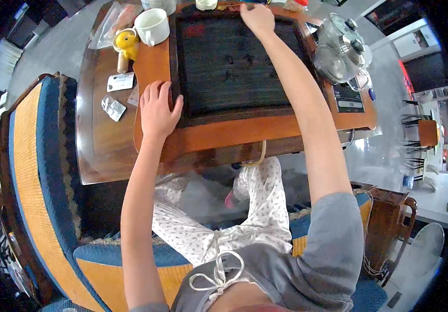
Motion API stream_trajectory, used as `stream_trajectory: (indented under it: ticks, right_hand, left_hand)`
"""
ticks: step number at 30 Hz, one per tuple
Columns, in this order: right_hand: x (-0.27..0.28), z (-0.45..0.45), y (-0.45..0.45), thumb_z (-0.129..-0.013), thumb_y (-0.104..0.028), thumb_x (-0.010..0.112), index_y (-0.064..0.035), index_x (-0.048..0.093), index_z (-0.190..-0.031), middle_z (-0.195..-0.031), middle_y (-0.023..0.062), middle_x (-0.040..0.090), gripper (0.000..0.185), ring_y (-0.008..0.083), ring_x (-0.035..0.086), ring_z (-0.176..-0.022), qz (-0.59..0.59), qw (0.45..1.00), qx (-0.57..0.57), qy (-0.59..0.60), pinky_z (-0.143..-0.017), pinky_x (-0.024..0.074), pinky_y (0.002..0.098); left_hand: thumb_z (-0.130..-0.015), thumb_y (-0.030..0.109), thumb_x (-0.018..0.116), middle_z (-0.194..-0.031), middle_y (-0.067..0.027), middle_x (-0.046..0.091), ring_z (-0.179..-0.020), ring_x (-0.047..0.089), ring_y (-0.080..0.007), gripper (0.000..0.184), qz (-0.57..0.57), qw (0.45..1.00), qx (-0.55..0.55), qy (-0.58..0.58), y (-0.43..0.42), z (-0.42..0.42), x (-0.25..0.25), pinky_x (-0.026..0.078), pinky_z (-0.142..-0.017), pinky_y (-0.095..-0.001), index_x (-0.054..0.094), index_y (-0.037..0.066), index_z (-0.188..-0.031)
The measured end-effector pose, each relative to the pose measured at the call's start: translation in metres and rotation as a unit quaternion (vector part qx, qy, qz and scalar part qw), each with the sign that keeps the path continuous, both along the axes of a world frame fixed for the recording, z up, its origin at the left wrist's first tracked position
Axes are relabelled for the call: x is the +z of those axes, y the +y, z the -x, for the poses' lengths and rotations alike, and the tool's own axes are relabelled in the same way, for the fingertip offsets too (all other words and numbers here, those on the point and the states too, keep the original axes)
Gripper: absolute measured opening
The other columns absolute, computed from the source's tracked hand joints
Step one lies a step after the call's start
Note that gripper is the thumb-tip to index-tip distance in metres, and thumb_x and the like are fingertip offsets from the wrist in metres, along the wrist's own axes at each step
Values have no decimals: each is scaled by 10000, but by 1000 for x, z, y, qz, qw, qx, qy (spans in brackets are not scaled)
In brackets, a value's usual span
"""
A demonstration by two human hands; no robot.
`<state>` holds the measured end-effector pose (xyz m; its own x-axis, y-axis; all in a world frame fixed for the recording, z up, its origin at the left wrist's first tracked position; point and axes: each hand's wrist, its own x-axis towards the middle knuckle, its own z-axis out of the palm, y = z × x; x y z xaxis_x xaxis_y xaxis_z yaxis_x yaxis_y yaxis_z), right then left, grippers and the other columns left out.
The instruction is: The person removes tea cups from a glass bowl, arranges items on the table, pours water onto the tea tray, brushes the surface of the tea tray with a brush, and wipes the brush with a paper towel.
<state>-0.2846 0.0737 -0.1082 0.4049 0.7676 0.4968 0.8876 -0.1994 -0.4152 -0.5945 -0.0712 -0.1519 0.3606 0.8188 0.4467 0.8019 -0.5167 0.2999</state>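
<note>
My left hand lies on the wooden rim at the left of a dark tea tray, its fingers spread and holding nothing. My right arm stretches across the tray, and my right hand is at its far edge with the fingers curled down and together. Whatever is under those fingertips is hidden or too small to name. Small reddish bits lie just left of that hand, near a small pale cup. A red-lidded jar stands to its right.
A white mug, a yellow duck figure, a plastic bag and a crumpled foil packet are on the left. Glass kettles stand at the right, above a dark panel. A cushioned bench runs along the left.
</note>
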Motion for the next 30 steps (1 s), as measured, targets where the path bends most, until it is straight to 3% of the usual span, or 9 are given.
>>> stream_trajectory:
  ticks: [2, 6, 8, 11, 14, 24, 26, 30]
  right_hand:
    - [-1, 28, 9, -784, -386, 481, 31, 608, -715, -718, 229, 595, 441, 360, 592, -726, -9, 1000, 8, 21, -677, 481, 433]
    - [5, 78, 16, -766, -334, 515, 27, 607, -757, -739, 228, 599, 372, 360, 590, -755, 23, 992, 107, 64, -680, 474, 439]
    - [-10, 98, 24, -766, -310, 512, 25, 601, -788, -764, 235, 597, 348, 371, 584, -757, -34, 990, 126, 46, -670, 478, 435]
    - [5, 114, 8, -758, -310, 528, 25, 586, -818, -782, 230, 598, 345, 362, 587, -768, 82, 968, 191, 139, -670, 475, 430]
    - [-18, 114, -5, -748, -370, 538, -47, 641, -765, -729, 164, 634, 339, 328, 616, -711, -25, 970, 240, 41, -701, 495, 399]
    - [17, 116, -169, -727, -217, 581, -40, 568, -706, -630, 148, 589, 179, 322, 591, -597, 113, 898, 404, 130, -551, 471, 364]
    - [20, 115, -195, -772, -109, 571, -23, 550, -746, -574, 64, 543, 92, 98, 490, -479, 93, 891, 432, 101, -462, 386, 246]
    - [42, 109, -215, -779, -108, 574, -10, 592, -794, -594, 23, 565, 101, 65, 506, -540, 171, 881, 401, 183, -491, 394, 224]
  left_hand:
    - [-778, 286, 556, -1108, -135, 475, -1091, 416, -299, 381, -7, 1000, -1, -3, -1, 0, 1, 321, -925, -409, 502, 47, -1070]
    - [-776, 289, 558, -1095, -135, 476, -1089, 417, -299, 385, -1, 1000, 8, -8, -1, 0, 0, 322, -923, -412, 504, 48, -1072]
    - [-802, 329, 533, -1146, -147, 461, -1113, 402, -321, 434, 26, 1000, 4, 4, 0, 2, 1, 304, -954, -407, 479, 49, -1129]
    - [-802, 335, 527, -1147, -143, 464, -1116, 403, -316, 437, 21, 1000, 7, 9, -1, 0, 2, 303, -955, -407, 478, 45, -1126]
    - [-799, 330, 529, -1148, -142, 465, -1117, 403, -315, 433, 16, 1000, 7, 11, 0, 1, -1, 304, -955, -411, 477, 51, -1126]
    - [-796, 314, 536, -1128, -137, 469, -1095, 420, -307, 393, 9, 1000, 7, 2, 0, 2, -1, 325, -934, -411, 486, 67, -1097]
    - [-794, 313, 538, -1124, -137, 469, -1088, 424, -308, 389, 7, 1000, 9, -1, 0, 2, -1, 328, -930, -411, 487, 67, -1090]
    - [-796, 307, 539, -1115, -142, 471, -1089, 422, -311, 385, 0, 1000, 4, 0, 0, 2, -4, 326, -932, -419, 487, 64, -1090]
